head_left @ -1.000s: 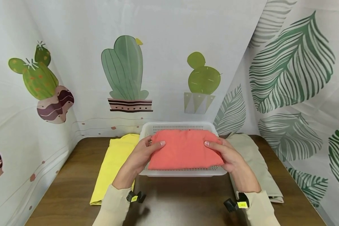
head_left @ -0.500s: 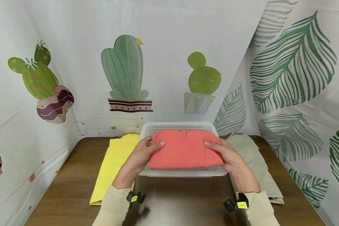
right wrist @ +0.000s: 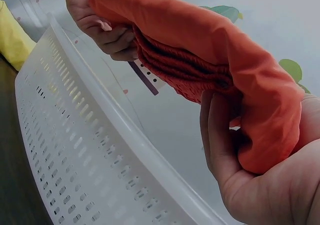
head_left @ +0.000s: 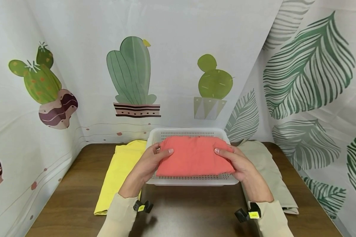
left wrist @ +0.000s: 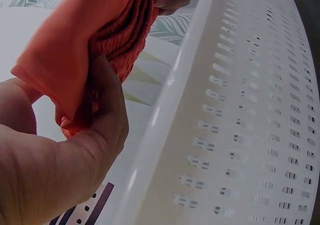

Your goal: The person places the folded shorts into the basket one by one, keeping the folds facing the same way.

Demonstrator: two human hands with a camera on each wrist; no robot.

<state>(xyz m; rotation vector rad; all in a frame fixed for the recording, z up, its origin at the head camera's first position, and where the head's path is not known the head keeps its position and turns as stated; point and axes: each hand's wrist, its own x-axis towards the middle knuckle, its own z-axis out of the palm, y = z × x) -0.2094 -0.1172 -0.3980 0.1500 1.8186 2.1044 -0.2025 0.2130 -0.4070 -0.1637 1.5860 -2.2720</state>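
Note:
Stretched between both hands is a folded coral-red garment (head_left: 194, 156), its gathered, elastic-looking edge (right wrist: 180, 67) showing on the underside in the wrist views. My left hand (head_left: 149, 161) pinches its left end, thumb on top and fingers beneath. At the right end, my right hand (head_left: 240, 161) grips it the same way. Below the garment stands a white perforated plastic basket (head_left: 192, 182). In the right wrist view the garment is held above the level of the basket's rim (right wrist: 125, 120), with a gap between them. Much of the basket's inside is hidden under the garment.
A folded yellow cloth (head_left: 118, 174) lies left of the basket, partly behind the left forearm. On the right, a folded grey-green cloth (head_left: 261, 168) lies partly behind the right arm. The brown wooden table (head_left: 190, 210) backs onto a printed curtain (head_left: 178, 49).
Both hands keep their grip in nearly the same place. The near edge of the coral-red garment sits very slightly higher over the basket.

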